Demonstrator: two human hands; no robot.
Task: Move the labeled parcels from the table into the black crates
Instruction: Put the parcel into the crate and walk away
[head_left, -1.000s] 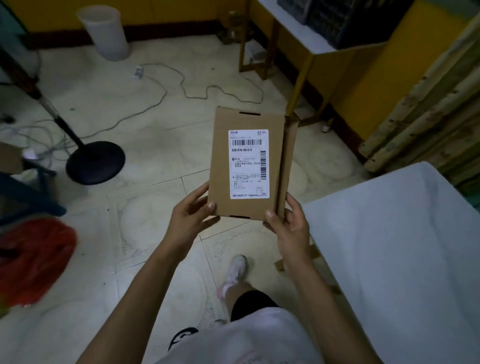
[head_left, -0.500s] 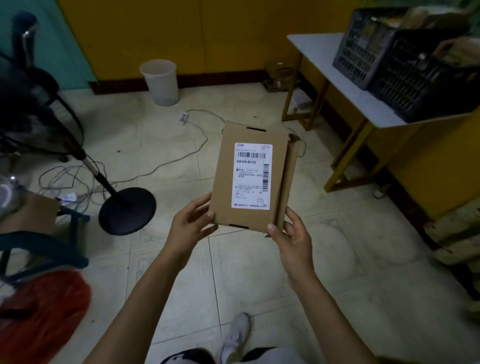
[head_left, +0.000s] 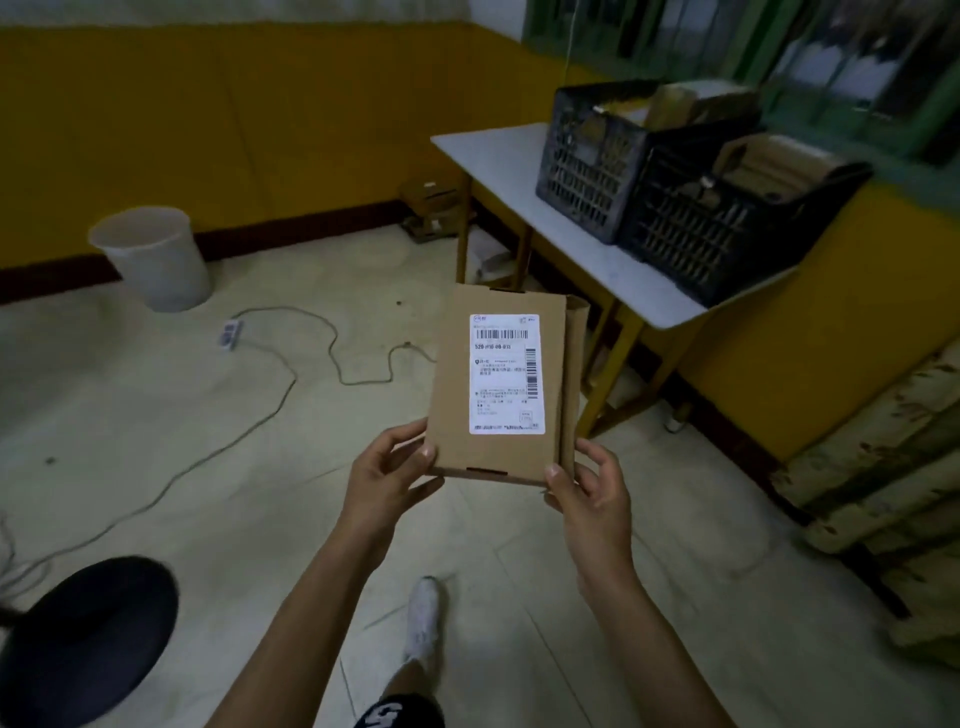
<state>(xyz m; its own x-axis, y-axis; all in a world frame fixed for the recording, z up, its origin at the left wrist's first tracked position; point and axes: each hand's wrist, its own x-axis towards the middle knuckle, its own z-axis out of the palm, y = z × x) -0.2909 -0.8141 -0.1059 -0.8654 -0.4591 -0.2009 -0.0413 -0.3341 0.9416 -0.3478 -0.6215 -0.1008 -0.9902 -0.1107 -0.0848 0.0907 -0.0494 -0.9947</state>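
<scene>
I hold a flat brown cardboard parcel (head_left: 452, 395) with a white barcode label upright in front of me, above the floor. My left hand (head_left: 387, 475) grips its lower left corner, thumb on the front. My right hand (head_left: 589, 486) grips the lower right corner, where a side flap stands loose. Two black crates stand on a white-topped table (head_left: 519, 176) at the upper right: the nearer crate (head_left: 696, 244) and the farther crate (head_left: 584, 171). Both hold brown parcels.
A white bin (head_left: 156, 257) stands by the yellow wall at the left. A cable and power strip (head_left: 231, 332) trail across the tiled floor. A black round fan base (head_left: 85, 642) sits at the lower left. Weathered planks (head_left: 883, 452) lean at the right.
My view has swung up and to the right, so the crates and their table are nearer and fuller in view. The parcel stays in both hands, held the same way.
</scene>
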